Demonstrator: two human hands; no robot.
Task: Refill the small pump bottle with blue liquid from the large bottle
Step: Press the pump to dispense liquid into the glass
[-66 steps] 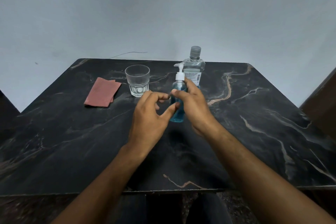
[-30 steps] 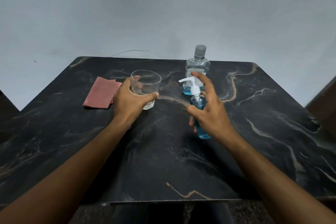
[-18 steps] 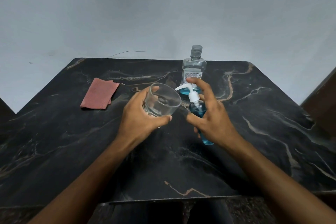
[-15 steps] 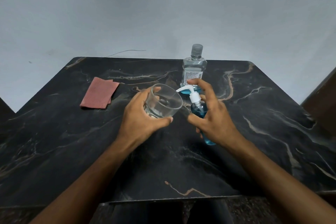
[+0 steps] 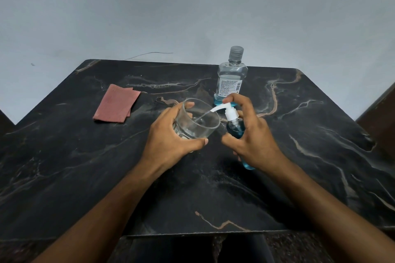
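Note:
My right hand (image 5: 251,134) grips the small pump bottle (image 5: 234,129), blue liquid inside, white pump head on top. It is tilted left, and my index finger rests on the pump. Its nozzle reaches over the rim of a clear drinking glass (image 5: 197,122), which my left hand (image 5: 171,136) holds tilted toward the bottle above the table. A thin stream runs from the nozzle into the glass. The large bottle (image 5: 232,76) stands capped at the back, upright, with only a little blue liquid at its bottom.
The dark marble table (image 5: 85,166) carries a folded reddish cloth (image 5: 116,106) at the back left. A plain grey wall rises behind. Dark furniture edges show at the far right and far left.
My left hand picked the glass up off the table and brought it to the pump bottle. My right hand lifted and tilted the bottle; the nozzle now reaches into the glass and liquid squirts out.

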